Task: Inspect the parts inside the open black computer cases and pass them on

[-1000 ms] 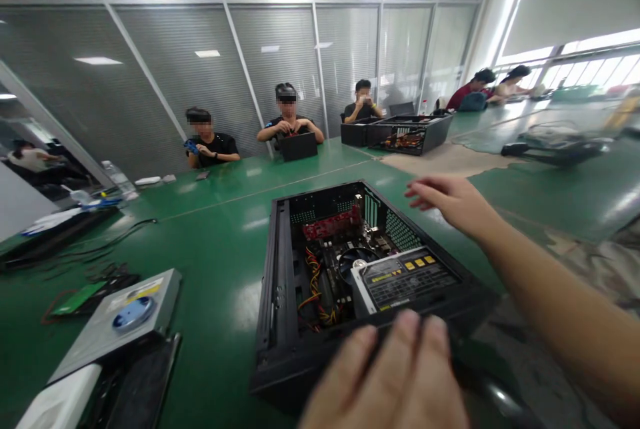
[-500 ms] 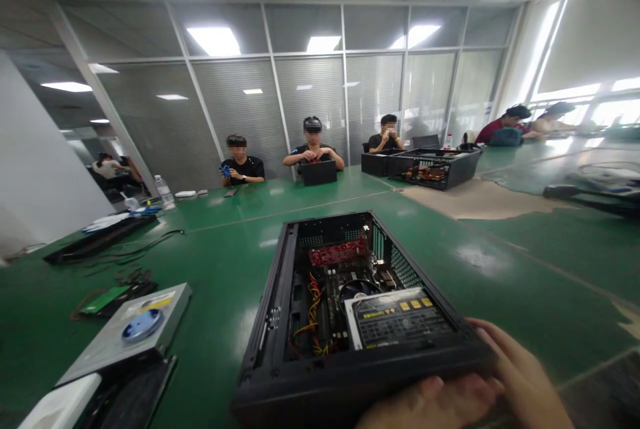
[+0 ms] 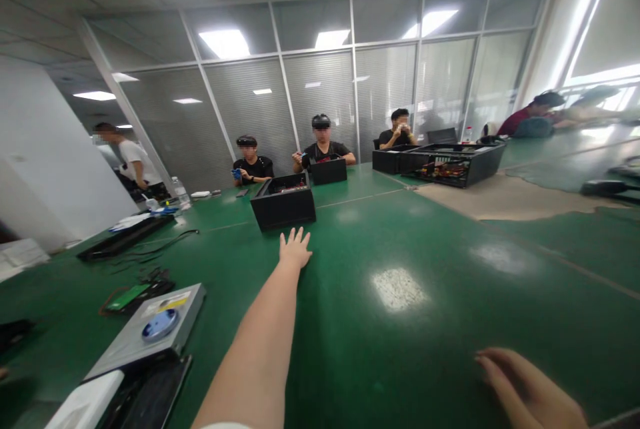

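A black computer case (image 3: 283, 209) stands open-topped on the far side of the green table. My left hand (image 3: 295, 249) reaches out toward it with the fingers spread, just in front of its near face; whether the fingertips touch it I cannot tell. Nothing is in that hand. Over the table's near right side, my right hand (image 3: 530, 386) is empty, its fingers loosely curved and the thumb apart from them. Only a little of the case's inside shows above its rim.
At left lie a silver disc drive (image 3: 150, 326) bearing a blue tape roll (image 3: 160, 326), a green circuit board (image 3: 130, 297) and a long black panel (image 3: 123, 237). Other cases (image 3: 445, 166) stand at the back right. Several people sit across; one person (image 3: 130, 159) stands at left.
The computer case has slid from right in front of me to the far side of the table. My left hand has stretched after it; my right hand has let go of it.
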Tool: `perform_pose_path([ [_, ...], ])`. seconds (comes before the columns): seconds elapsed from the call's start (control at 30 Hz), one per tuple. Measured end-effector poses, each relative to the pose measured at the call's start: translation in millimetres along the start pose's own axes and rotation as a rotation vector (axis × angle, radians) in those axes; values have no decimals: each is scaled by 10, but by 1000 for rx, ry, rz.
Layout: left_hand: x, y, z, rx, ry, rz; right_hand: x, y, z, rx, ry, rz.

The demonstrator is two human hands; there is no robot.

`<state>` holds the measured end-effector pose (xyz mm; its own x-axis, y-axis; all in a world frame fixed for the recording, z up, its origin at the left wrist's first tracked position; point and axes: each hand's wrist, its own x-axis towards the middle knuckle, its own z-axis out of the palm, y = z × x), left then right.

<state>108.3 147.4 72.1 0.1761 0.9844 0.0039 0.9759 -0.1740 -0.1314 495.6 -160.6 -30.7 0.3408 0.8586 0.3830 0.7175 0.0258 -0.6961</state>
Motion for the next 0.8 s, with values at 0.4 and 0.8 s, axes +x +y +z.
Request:
perform_pose_path([
  [0.4, -1605, -229, 397, -227, 250, -19, -53, 7, 150, 18, -18, -157],
  [0.8, -1945, -252, 568, -267, 150, 73, 1629, -1128, -151, -144, -16, -614],
])
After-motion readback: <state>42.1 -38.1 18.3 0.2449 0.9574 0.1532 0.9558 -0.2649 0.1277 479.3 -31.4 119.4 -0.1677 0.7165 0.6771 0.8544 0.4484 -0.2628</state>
